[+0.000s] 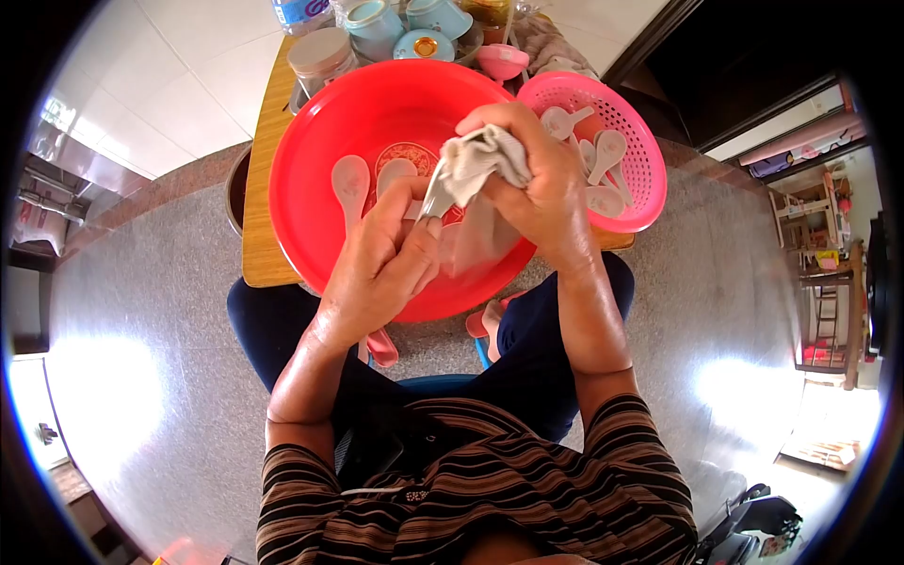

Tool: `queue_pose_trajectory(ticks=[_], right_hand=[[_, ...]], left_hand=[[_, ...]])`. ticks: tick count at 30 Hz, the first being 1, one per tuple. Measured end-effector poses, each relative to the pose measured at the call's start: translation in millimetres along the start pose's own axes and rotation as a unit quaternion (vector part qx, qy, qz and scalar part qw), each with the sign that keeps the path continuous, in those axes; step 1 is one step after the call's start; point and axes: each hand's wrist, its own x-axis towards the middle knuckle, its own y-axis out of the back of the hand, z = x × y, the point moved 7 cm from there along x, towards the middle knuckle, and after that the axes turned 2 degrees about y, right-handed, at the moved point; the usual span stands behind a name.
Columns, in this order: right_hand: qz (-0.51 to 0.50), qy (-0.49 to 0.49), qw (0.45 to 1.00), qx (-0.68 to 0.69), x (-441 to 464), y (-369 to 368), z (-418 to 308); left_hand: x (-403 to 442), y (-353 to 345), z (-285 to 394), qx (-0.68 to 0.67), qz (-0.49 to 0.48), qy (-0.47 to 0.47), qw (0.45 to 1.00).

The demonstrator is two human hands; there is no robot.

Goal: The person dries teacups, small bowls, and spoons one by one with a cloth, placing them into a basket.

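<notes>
Grey speckled floor [169, 273] all around. On it, wooden surface [266, 226]. On surface, large red basin [303, 202], overhanging near edge. At basin's right, smaller pink colander [647, 169]. Above basin, both hands: right hand [537, 193] closed round bunched whitish cloth [482, 162], left hand [384, 268] narrowed on pale spoon [435, 200], partly wrapped in cloth. Loose spoons [351, 182] inside basin, others inside colander.

Red basin [311, 198] seen as smooth, glossy plastic; pink colander [650, 179] ditto, w/ perforated wall. Loose spoons [350, 179] seen w/ smooth, glossy finish, mat'l unclear (ceramic/plastic). Rag [482, 160] seen as matt, rough-textd cloth. Tabletop [262, 250] seen as smooth wood, approx. semi-gloss.
</notes>
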Motion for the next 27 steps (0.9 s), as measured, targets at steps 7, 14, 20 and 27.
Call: queue_pose_trajectory(ticks=[7,14,20,27], right_hand=[[0.011,0.016,1.0,0.021,-2.2,1.6,-11.2],[-0.031,-0.105,0.96,0.257,-24.1,-51.3,7.5],[-0.049,-0.101,0.962,0.249,-18.2,-40.7,3.0],[0.121,0.114,0.985,-0.048,-19.4,13.5,-34.7]], left_hand=[[-1.0,1.2,0.8,-0.014,-0.002,-0.014,1.0],[-10.1,7.4,5.7,-0.071,0.05,-0.027,0.996],[-8.4,6.0,7.4,-0.075,0.074,-0.068,0.992],[-8.4,4.8,6.1,-0.092,0.03,-0.074,0.993]])
